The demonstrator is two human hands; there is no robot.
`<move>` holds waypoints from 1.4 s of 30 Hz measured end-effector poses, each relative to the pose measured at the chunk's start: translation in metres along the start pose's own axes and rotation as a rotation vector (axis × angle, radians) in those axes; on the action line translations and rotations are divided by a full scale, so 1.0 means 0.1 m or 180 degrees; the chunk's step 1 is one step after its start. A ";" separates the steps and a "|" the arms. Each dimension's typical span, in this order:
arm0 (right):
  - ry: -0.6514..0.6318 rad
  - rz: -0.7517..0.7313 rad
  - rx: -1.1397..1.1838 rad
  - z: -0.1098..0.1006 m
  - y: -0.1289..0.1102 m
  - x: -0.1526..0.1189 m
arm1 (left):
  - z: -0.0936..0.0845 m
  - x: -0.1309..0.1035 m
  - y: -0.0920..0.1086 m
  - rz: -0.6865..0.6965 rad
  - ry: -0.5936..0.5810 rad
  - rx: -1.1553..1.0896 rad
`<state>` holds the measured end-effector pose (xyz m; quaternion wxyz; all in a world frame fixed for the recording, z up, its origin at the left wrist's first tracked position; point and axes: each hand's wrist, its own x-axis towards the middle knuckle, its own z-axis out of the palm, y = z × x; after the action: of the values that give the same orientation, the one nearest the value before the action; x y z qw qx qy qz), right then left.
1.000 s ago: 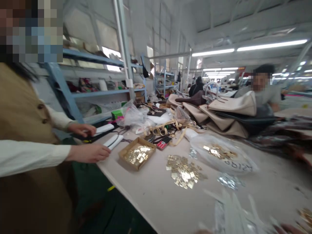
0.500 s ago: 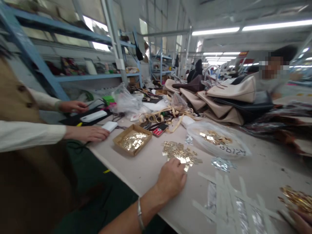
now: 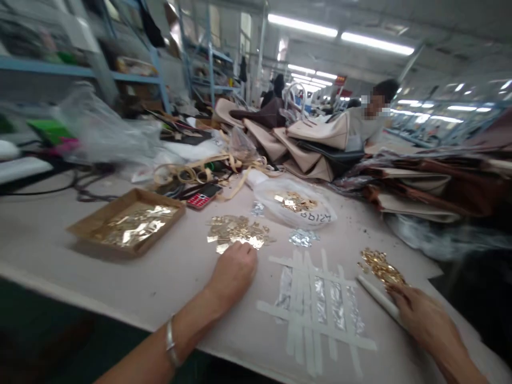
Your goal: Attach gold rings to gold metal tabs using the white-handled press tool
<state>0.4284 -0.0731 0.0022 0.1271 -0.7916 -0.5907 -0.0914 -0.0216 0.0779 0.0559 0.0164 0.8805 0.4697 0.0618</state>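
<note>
My left hand (image 3: 234, 271), with a silver bangle at the wrist, rests at the near edge of a pile of flat gold metal plates (image 3: 236, 230). Its fingers are curled together, and whatever lies in them is hidden. On the right, my right hand (image 3: 428, 317) is closed around a white rod-shaped tool (image 3: 378, 296) that points to the upper left. Those fingertips reach the near side of a second heap of shiny gold pieces (image 3: 380, 265). Between my hands, strips of whitish tape (image 3: 306, 298) hold clear plastic packets to the table.
A shallow cardboard box (image 3: 162, 226) of gold plates stands left. Behind the piles lie a plastic bag (image 3: 268, 194) of gold pieces, silver pieces (image 3: 304, 237) and a red-and-black item (image 3: 203, 196). Bags (image 3: 316, 130) are stacked at the back; a person (image 3: 358, 122) is beyond them.
The view has swung right, so the co-worker's arms at the left have left it. My right hand and the white rod now show more fully. My left hand stays at the plate pile.
</note>
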 end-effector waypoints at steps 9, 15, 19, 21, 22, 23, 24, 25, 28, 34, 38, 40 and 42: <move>-0.0361 -0.0164 -0.0228 -0.05 0.00 0.03 | 0.02 0.02 -0.09 -0.0334 0.0079 -0.0168; -0.0537 -0.0038 -0.0279 -0.05 0.09 0.03 | 0.02 0.08 -0.14 -0.0528 0.0006 -0.0411; -0.0605 0.0104 -0.0133 -0.10 0.06 0.02 | 0.02 0.10 -0.17 -0.0570 -0.0064 -0.0598; -0.0434 0.0150 -0.0038 -0.16 0.00 0.00 | 0.02 0.10 -0.19 -0.0592 -0.0085 -0.0672; -0.0335 0.0248 -0.0004 -0.20 -0.04 0.00 | 0.01 0.10 -0.19 -0.0599 -0.0096 -0.0705; -0.0246 0.0402 0.0025 -0.25 -0.09 -0.01 | 0.01 0.10 -0.20 -0.0601 -0.0107 -0.0736; -0.0177 0.0591 0.0071 -0.30 -0.14 -0.01 | 0.01 0.10 -0.20 -0.0602 -0.0116 -0.0762; -0.0128 0.0777 0.0144 -0.35 -0.21 -0.02 | 0.01 0.11 -0.20 -0.0599 -0.0123 -0.0785; 0.0020 0.0999 0.0575 -0.49 -0.49 -0.04 | 0.00 0.14 -0.20 -0.0556 -0.0125 -0.0827; 0.0079 0.0412 0.1671 -0.55 -1.18 -0.17 | -0.03 0.05 -0.07 -0.0143 -0.0261 -0.0812; -0.0132 0.0296 0.2171 -0.51 -1.56 -0.28 | -0.07 -0.11 0.07 0.0196 -0.0323 -0.0683; -0.0248 0.0341 0.2395 -0.50 -1.71 -0.32 | -0.08 -0.19 0.12 0.0324 -0.0323 -0.0599; -0.0405 0.0415 0.2670 -0.49 -1.85 -0.36 | -0.07 -0.24 0.15 0.0421 -0.0323 -0.0557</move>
<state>0.2412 -0.0715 0.0551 0.4067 -0.7112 -0.5321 0.2138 -0.0233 0.0496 0.0623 0.1129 0.9068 0.4019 0.0589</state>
